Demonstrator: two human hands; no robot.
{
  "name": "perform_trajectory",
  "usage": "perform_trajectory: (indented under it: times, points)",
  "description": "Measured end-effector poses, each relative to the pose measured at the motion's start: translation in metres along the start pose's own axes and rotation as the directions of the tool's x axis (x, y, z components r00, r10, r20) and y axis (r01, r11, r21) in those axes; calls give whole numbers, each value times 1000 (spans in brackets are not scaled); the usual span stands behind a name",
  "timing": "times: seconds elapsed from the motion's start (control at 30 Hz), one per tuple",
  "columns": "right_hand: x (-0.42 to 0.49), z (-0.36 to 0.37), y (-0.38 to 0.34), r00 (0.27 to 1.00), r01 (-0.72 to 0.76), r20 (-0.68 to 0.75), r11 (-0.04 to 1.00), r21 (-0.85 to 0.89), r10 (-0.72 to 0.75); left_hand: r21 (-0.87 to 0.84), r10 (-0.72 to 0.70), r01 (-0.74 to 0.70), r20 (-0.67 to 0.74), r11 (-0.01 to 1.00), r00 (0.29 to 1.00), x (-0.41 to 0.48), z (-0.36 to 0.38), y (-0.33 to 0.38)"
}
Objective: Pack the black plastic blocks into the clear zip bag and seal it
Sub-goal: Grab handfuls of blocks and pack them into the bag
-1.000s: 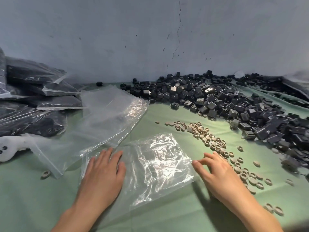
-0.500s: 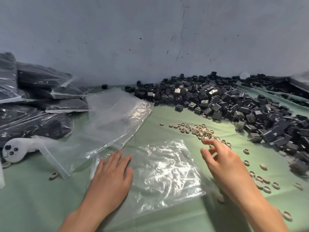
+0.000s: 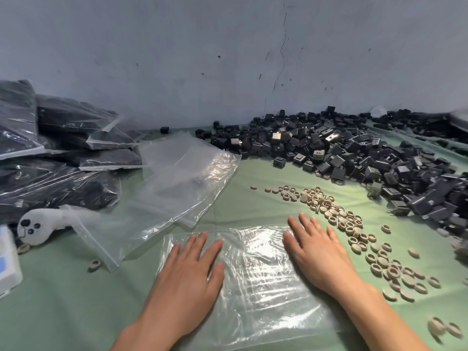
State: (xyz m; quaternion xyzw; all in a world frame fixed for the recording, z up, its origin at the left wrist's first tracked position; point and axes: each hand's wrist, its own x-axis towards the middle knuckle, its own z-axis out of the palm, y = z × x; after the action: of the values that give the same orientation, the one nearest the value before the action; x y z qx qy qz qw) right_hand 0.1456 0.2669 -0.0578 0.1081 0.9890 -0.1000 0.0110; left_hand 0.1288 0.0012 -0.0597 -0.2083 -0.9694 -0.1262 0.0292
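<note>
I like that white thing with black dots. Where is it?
In the head view, the white dotted object lies far left, in front of the filled bags, one end under an empty clear bag.

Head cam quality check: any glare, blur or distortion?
Head view: glare streaks across the clear zip bag; metal glints on the black blocks under a bright patch; far right edge is smeared; wide-angle bending toward the borders; centre is sharp.

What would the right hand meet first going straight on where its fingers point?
Right hand: past the clear zip bag's far edge, bare green cloth, then probably the left end of the scattered beige rings.
</note>
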Motion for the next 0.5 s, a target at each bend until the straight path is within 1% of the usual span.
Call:
perform_trajectory:
  times: [0.07,0.1,0.13,0.17,0.2,0.23,0.27,0.3,0.33,0.37,0.4,0.43,0.5]
  points:
    - [0,-1,5,999,-36,14,999,-3,36,0,-2,2,-1,1000,1000,1,0,1]
    - [0,-3,5,998,-56,-2,998,12,56,2,-3,3,-1,1000,1000,1,0,1]
    - [-2,-5,4,996,-68,-52,997,26,69,7,-3,3,0,1000,1000,1,0,2]
    - [-4,-8,0,987,-51,-148,998,34,56,12,-1,1,5,1000,1000,0,1,2]
    - [-7,-9,-6,964,8,-265,998,55,7,10,-1,0,12,1000,1000,0,1,2]
    - [-10,-11,-16,932,98,-359,990,106,-54,3,-3,3,15,1000,1000,0,1,2]
    - [-13,-13,-27,913,185,-393,969,164,-107,-3,-6,6,14,1000,1000,1,1,2]
    - [-15,-12,-38,916,252,-365,947,200,-167,-5,-6,6,10,1000,1000,2,2,2]
    - [-16,-8,-47,930,286,-291,939,189,-225,-6,-5,5,8,1000,1000,2,2,1]
    - [-17,-2,-53,950,282,-180,950,131,-257,-7,-3,3,6,1000,1000,3,3,-1]
    - [-18,4,-54,964,262,-69,963,64,-258,-7,4,-4,8,1000,1000,3,3,-3]
    - [-18,7,-52,970,242,-7,970,28,-242,-9,12,-11,12,1000,1000,3,2,-5]
    - [-16,6,-48,973,230,-2,973,24,-230,-11,16,-16,13,1000,1000,3,-1,-8]
